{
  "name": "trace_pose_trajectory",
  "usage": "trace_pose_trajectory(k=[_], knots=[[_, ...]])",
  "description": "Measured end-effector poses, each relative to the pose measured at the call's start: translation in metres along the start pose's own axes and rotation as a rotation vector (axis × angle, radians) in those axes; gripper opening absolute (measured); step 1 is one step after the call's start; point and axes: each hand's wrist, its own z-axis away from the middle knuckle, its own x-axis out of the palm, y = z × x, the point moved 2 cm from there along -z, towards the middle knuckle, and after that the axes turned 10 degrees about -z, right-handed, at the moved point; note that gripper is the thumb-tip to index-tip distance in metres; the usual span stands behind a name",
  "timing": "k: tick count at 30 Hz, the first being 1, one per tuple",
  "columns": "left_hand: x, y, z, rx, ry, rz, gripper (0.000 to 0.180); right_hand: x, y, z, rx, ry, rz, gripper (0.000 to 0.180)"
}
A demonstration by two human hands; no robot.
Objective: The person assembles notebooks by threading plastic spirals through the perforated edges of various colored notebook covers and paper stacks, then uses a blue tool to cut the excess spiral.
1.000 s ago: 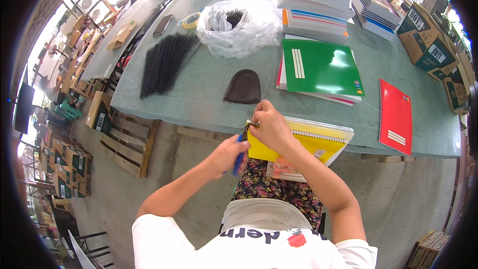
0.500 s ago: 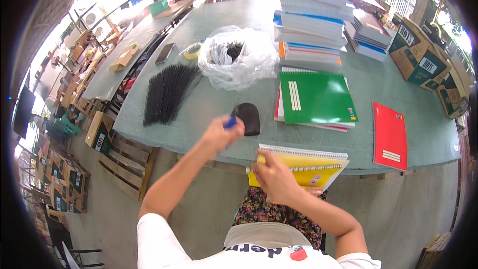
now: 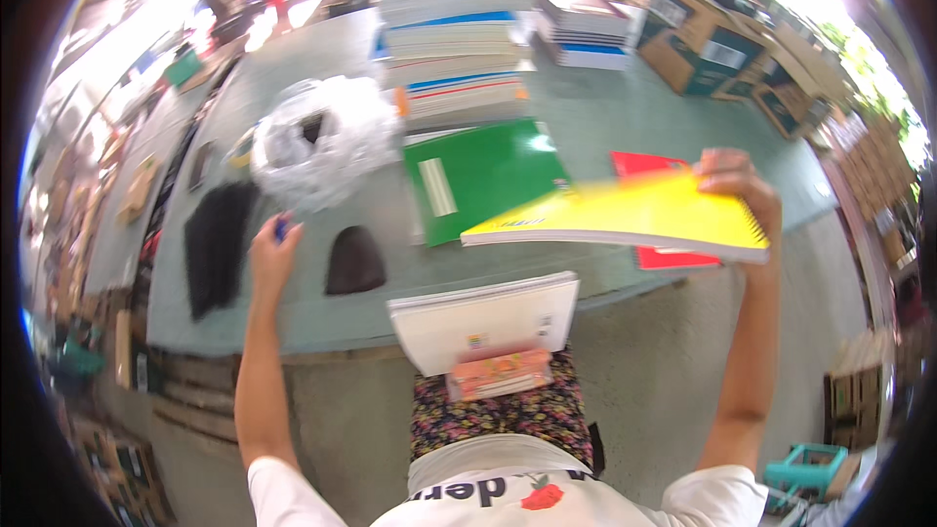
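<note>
My right hand grips the spiral end of a yellow spiral notebook. The notebook is lifted, blurred, over the right part of the table, partly covering a red notebook. Out to the left, my left hand is closed round a small blue object whose kind I cannot make out. It is near a bundle of black spiral coils and a dark rounded pad. White-covered notebooks lean at the table's front edge over my lap, an orange patterned item against them.
A green notebook lies mid-table before a tall stack of books. Left of it sits a clear plastic bag with something black inside. Another book stack and cardboard boxes stand at the back right.
My right hand has lifted the yellow notebook off the white ones and swung it up to the right. My left hand has moved left with the blue object. The view has shifted right.
</note>
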Motion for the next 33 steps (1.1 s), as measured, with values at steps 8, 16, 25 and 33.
trace_pose_trajectory(k=[8, 16, 25, 33], knots=[[0.020, -0.066, 0.053, 0.202, 0.151, -0.528, 0.043, -0.079, 0.168, 0.145, 1.144, 0.376, -0.046, 0.026], [-0.015, -0.143, 0.022, -0.036, 0.203, -0.648, 0.035, -0.033, 0.251, 0.223, 1.076, 0.254, 0.169, 0.029], [-0.021, -0.173, -0.003, -0.041, 0.131, -0.646, 0.017, -0.034, 0.247, 0.217, 0.958, 0.209, 0.178, 0.029], [-0.038, -0.127, -0.014, -0.041, 0.522, -0.285, 0.026, -0.044, 0.265, 0.238, 0.957, 0.301, 0.254, 0.029]])
